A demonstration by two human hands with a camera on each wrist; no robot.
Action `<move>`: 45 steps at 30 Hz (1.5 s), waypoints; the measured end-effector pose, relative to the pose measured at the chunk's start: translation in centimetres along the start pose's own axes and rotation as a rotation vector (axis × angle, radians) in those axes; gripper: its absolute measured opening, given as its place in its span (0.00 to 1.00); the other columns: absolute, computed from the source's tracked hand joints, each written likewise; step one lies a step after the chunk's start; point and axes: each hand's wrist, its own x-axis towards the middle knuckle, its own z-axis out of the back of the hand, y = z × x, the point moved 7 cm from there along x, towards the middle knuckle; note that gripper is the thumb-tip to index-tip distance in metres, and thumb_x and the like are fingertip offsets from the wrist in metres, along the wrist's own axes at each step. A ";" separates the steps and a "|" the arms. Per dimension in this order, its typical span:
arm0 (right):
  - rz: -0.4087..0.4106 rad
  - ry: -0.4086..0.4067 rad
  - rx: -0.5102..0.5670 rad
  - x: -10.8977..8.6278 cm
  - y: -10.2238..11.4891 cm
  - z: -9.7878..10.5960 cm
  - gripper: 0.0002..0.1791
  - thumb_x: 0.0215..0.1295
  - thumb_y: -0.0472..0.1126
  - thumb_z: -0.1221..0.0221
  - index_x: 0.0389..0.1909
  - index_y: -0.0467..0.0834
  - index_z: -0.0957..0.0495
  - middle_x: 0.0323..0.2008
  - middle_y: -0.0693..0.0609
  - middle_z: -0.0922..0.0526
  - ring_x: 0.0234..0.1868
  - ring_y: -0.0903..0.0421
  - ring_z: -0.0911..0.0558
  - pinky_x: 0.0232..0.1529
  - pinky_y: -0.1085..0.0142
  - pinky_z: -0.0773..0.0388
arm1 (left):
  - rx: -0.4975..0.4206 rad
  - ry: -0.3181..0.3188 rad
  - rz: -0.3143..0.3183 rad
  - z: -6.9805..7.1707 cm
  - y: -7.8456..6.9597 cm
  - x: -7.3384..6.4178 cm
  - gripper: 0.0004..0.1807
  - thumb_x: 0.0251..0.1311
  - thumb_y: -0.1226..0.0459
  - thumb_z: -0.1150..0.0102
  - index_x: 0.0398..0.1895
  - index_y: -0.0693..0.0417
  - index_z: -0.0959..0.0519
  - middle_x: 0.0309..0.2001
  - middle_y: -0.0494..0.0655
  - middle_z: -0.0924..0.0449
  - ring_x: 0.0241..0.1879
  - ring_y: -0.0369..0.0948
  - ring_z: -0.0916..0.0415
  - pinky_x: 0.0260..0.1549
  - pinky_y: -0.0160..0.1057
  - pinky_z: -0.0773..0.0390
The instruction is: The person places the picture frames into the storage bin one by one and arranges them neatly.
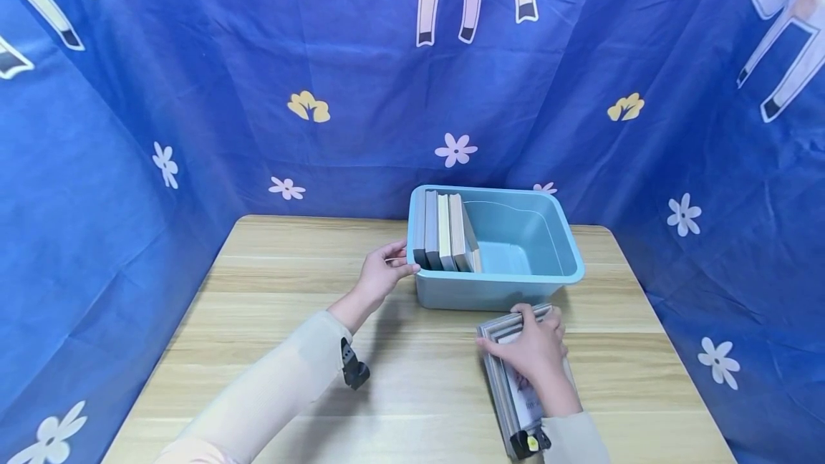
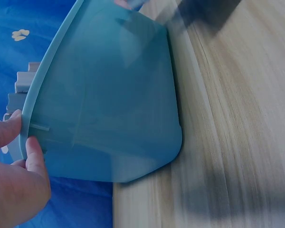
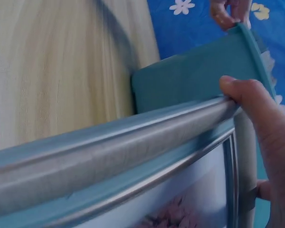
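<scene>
Fingers of the right hand (image 1: 538, 356) are curling over a silver-grey picture frame (image 1: 515, 385) lying flat near the table's (image 1: 258, 306) front edge, its long axis pointing toward the blue bin (image 1: 515, 285). The left hand (image 1: 380, 274) is pinching the bin's left rim.

There is one blue bin (image 1: 515, 285) on one table (image 1: 271, 321). Four picture frames (image 1: 445, 231) stand inside the bin. One more picture frame (image 1: 499, 371) lies outside. Two hands show.

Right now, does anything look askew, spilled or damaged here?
Nothing spilled or damaged. The frames in the bin lean a little to one side. The frame under the right hand lies flat on the table, slightly skewed to its edge.
</scene>
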 end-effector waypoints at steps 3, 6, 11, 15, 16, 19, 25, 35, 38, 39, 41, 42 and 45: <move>0.063 -0.031 0.019 -0.7 0.4 0.8 0.56 0.24 0.80 0.34 0.56 0.52 0.32 0.66 0.28 0.60 0.56 0.29 0.42 0.43 0.35 0.33 | 0.003 -0.002 -0.008 0.0 -0.1 0.0 0.31 0.50 0.78 0.34 0.61 0.67 0.29 0.47 0.60 0.24 0.42 0.40 0.22 0.39 0.30 0.20; 0.129 -0.074 0.058 -1.3 0.6 1.5 0.54 0.24 0.78 0.32 0.55 0.53 0.32 0.66 0.30 0.60 0.54 0.29 0.39 0.43 0.37 0.31 | 0.003 -0.002 -0.012 0.0 -0.1 0.0 0.32 0.49 0.78 0.34 0.61 0.67 0.29 0.48 0.60 0.24 0.42 0.40 0.22 0.40 0.31 0.20; 0.230 -0.159 0.150 -2.4 0.9 2.8 0.50 0.25 0.68 0.25 0.53 0.52 0.31 0.66 0.31 0.58 0.57 0.28 0.40 0.47 0.37 0.30 | -0.001 -0.002 -0.011 0.0 -0.1 -0.1 0.32 0.49 0.79 0.34 0.61 0.67 0.30 0.48 0.61 0.23 0.43 0.42 0.22 0.40 0.32 0.20; 0.275 -0.199 0.207 -3.0 1.1 3.7 0.49 0.26 0.64 0.23 0.54 0.52 0.32 0.67 0.32 0.59 0.58 0.28 0.39 0.47 0.36 0.28 | 0.000 -0.003 -0.008 -0.1 -0.1 -0.1 0.32 0.50 0.78 0.34 0.61 0.67 0.30 0.48 0.61 0.23 0.43 0.42 0.22 0.40 0.31 0.20; 0.285 -0.209 0.222 -3.1 1.2 3.9 0.49 0.26 0.63 0.22 0.54 0.52 0.32 0.68 0.33 0.60 0.58 0.28 0.39 0.48 0.36 0.28 | 0.001 -0.003 -0.007 0.0 -0.1 -0.1 0.32 0.50 0.78 0.34 0.61 0.67 0.30 0.48 0.61 0.23 0.43 0.42 0.22 0.40 0.31 0.20; 0.323 -0.245 0.260 -3.4 1.6 4.6 0.50 0.26 0.60 0.21 0.55 0.53 0.32 0.68 0.35 0.60 0.59 0.30 0.40 0.48 0.35 0.29 | 0.005 -0.003 -0.005 0.0 -0.1 -0.1 0.32 0.50 0.78 0.34 0.61 0.67 0.30 0.48 0.61 0.24 0.43 0.42 0.22 0.40 0.30 0.20; 0.390 -0.320 0.301 -3.8 2.7 6.3 0.51 0.24 0.55 0.19 0.56 0.50 0.32 0.68 0.37 0.57 0.62 0.35 0.43 0.51 0.35 0.32 | -0.002 -0.001 -0.001 0.0 0.0 -0.1 0.32 0.49 0.79 0.34 0.61 0.67 0.30 0.48 0.62 0.24 0.42 0.42 0.22 0.39 0.30 0.20; 0.541 -0.394 0.394 -4.2 5.7 10.5 0.50 0.24 0.54 0.21 0.56 0.46 0.31 0.66 0.36 0.50 0.65 0.40 0.45 0.55 0.35 0.39 | -0.016 -0.002 0.001 0.0 -0.1 -0.1 0.32 0.49 0.79 0.34 0.61 0.67 0.29 0.47 0.60 0.24 0.44 0.44 0.22 0.39 0.30 0.20; 0.585 -0.402 0.418 -4.1 6.6 11.8 0.51 0.26 0.59 0.23 0.56 0.45 0.31 0.64 0.38 0.48 0.62 0.42 0.43 0.53 0.39 0.38 | -0.005 -0.005 0.008 0.0 -0.2 -0.2 0.32 0.49 0.78 0.34 0.61 0.66 0.29 0.47 0.60 0.24 0.45 0.45 0.22 0.40 0.30 0.20; 0.597 -0.402 0.427 -4.0 6.9 12.2 0.51 0.26 0.61 0.24 0.56 0.45 0.31 0.63 0.38 0.47 0.61 0.43 0.42 0.52 0.40 0.38 | 0.000 -0.005 0.007 0.0 -0.2 -0.2 0.32 0.49 0.78 0.34 0.61 0.67 0.29 0.48 0.60 0.24 0.45 0.46 0.22 0.40 0.30 0.20; 0.625 -0.397 0.461 -3.8 7.5 13.0 0.53 0.26 0.64 0.24 0.57 0.44 0.32 0.62 0.38 0.46 0.60 0.45 0.41 0.51 0.43 0.37 | 0.010 -0.007 0.010 0.0 -0.3 -0.2 0.32 0.49 0.78 0.34 0.61 0.66 0.29 0.48 0.60 0.24 0.45 0.46 0.22 0.40 0.30 0.21; 0.637 -0.395 0.476 -3.7 7.7 13.4 0.54 0.26 0.65 0.25 0.57 0.43 0.32 0.61 0.39 0.45 0.59 0.46 0.40 0.51 0.45 0.36 | 0.015 -0.007 0.011 0.0 -0.3 -0.3 0.32 0.50 0.78 0.34 0.61 0.66 0.29 0.48 0.60 0.24 0.46 0.47 0.22 0.41 0.30 0.21; 0.695 -0.401 0.534 -3.4 8.5 14.5 0.56 0.27 0.68 0.26 0.57 0.41 0.32 0.60 0.40 0.43 0.56 0.48 0.37 0.50 0.56 0.33 | 0.019 -0.005 0.013 0.1 -0.2 -0.3 0.32 0.50 0.78 0.34 0.61 0.66 0.29 0.48 0.60 0.24 0.46 0.46 0.23 0.41 0.31 0.21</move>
